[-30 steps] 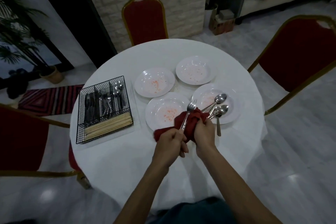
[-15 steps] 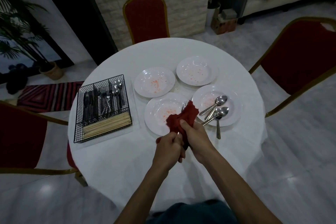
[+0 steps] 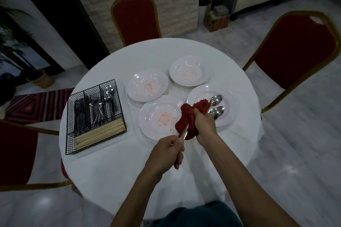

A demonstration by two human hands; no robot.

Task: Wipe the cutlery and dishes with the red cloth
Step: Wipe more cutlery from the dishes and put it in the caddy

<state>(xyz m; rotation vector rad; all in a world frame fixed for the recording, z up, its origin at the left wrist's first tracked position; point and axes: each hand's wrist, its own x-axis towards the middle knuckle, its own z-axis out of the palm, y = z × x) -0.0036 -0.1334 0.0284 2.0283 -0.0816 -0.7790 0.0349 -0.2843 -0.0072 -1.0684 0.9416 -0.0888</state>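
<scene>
Evidently early: the left hand (image 3: 166, 153) grips a cutlery handle (image 3: 184, 131), and the right hand (image 3: 204, 125) bunches the red cloth (image 3: 188, 116) round its head, above the plates (image 3: 145, 125). All four plates carry red specks, and the spoons (image 3: 216, 106) look unwiped.

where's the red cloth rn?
Head view, table centre-right: cloth bunched in the right hand, wrapped round a utensil the left hand holds, between the near plate and the spoon plate.

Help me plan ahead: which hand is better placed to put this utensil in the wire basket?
Left. The left hand grips the utensil and is nearer the basket; the right hand holds the cloth.
</scene>
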